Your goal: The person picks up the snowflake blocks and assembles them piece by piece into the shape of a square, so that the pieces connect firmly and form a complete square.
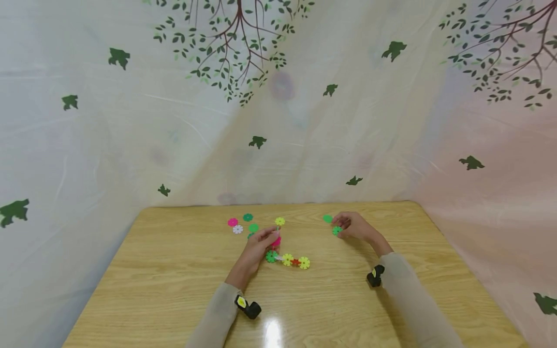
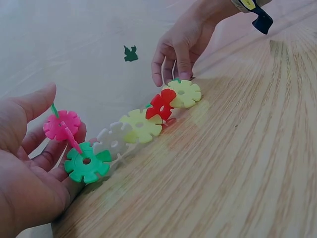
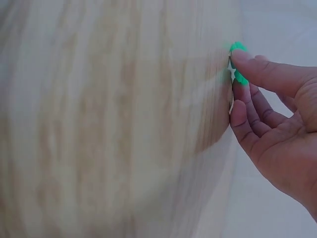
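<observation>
My left hand (image 1: 256, 249) holds one end of a chain of interlocking flower-shaped discs by its pink disc (image 2: 62, 125). Beyond that, a green disc (image 2: 87, 162), a white disc (image 2: 113, 140) and yellow discs (image 2: 140, 126) with a red disc (image 2: 161, 105) between them run along the wooden table. A yellow disc (image 1: 280, 221) stands above the left fingertips in the head view. Farther right, my right hand (image 1: 357, 226) pinches a loose green disc (image 3: 239, 77) at the tabletop between thumb and fingers.
Loose discs lie behind my left hand: pink (image 1: 232, 222), white (image 1: 237, 229), dark green (image 1: 248, 217) and light green (image 1: 254, 227). Another green disc (image 1: 328, 219) lies left of my right hand. A patterned cloth (image 1: 296, 159) hangs behind the table (image 1: 174, 290).
</observation>
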### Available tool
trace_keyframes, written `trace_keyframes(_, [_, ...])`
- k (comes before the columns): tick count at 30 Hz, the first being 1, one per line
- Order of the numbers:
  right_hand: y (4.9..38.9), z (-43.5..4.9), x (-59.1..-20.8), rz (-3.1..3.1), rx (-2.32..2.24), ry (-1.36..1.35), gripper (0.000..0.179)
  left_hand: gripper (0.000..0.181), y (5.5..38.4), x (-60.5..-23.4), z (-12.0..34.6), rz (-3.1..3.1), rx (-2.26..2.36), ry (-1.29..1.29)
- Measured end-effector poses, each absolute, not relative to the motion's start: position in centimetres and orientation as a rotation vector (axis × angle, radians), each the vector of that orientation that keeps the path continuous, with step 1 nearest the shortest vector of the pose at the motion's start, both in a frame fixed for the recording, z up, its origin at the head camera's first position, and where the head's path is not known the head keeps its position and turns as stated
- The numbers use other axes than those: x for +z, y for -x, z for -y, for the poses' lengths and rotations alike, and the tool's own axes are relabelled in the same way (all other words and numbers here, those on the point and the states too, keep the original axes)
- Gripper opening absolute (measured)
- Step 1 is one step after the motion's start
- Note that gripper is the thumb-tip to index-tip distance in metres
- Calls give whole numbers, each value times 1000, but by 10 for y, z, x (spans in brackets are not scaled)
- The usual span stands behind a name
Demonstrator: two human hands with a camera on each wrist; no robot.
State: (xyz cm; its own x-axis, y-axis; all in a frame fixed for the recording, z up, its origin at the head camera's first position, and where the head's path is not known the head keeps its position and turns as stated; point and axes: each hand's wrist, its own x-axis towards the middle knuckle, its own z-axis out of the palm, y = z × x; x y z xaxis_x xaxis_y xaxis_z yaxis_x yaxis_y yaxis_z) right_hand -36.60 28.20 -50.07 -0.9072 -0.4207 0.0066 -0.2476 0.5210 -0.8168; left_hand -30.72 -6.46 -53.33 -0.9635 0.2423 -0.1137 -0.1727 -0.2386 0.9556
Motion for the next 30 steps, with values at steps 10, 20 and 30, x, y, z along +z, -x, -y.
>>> trace_keyframes(10, [366,-268,-503,-2590,-1364,502,30,45,307,-536,66,-1769,2287,-163])
trace_keyframes(20, [366,-224,-490,-2525,-1537,483,31,43,307,-534,63,-1808,2317,-204])
trace_keyframes(30, [362,-171,-482,-2383,-1820,604,27,45,309,-533,65,-1943,2267,-188])
